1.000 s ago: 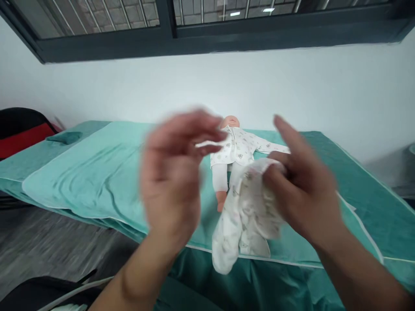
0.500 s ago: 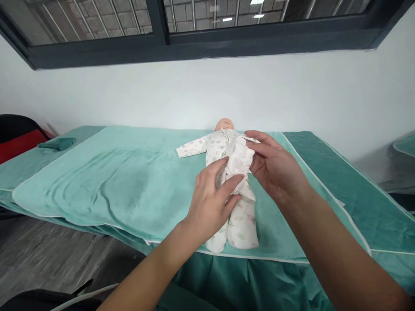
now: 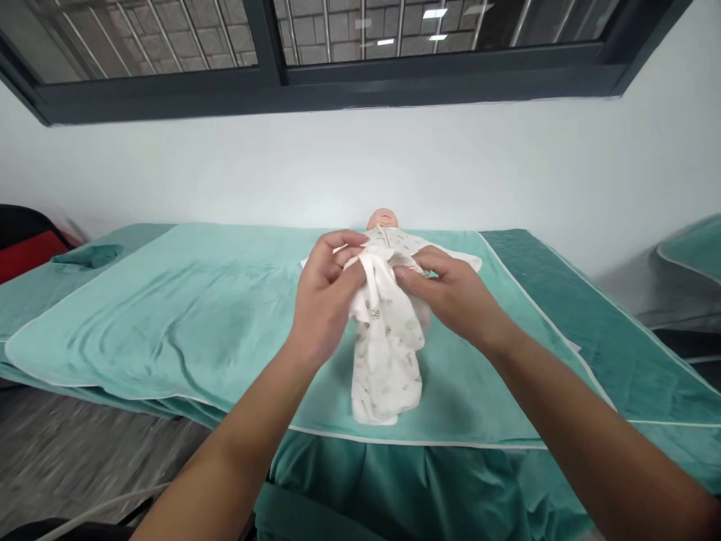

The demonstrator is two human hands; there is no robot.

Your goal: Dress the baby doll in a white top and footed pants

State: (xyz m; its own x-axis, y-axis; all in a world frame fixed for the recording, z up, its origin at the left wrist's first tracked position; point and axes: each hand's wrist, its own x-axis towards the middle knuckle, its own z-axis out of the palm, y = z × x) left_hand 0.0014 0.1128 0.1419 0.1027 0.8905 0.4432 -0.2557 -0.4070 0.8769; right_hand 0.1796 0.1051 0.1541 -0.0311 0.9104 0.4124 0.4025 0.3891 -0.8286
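A baby doll (image 3: 383, 219) lies on its back on the mint-green sheet (image 3: 236, 315), its head toward the wall. It has on a white printed long-sleeved top (image 3: 451, 250), partly hidden behind my hands. White printed baby pants (image 3: 388, 353) hang in front of the doll, the legs downward and close together. My left hand (image 3: 330, 289) pinches the left side of the waistband between thumb and fingers. At the right side, my right hand (image 3: 444, 289) grips the gathered edge. Both hands are closed on the cloth, which covers the doll's lower body.
A white wall (image 3: 225, 169) rises behind the bed, below a dark-framed window (image 3: 315, 79). Darker green cloth (image 3: 563, 315) covers the bed at the right. A red and black item (image 3: 28, 244) stands at the far left. A pale cable (image 3: 107, 502) runs along the lower left.
My left hand has moved up and left to the waistband and closed on it. My right hand has shifted down and left. The pants have turned, so their legs now hang downward.
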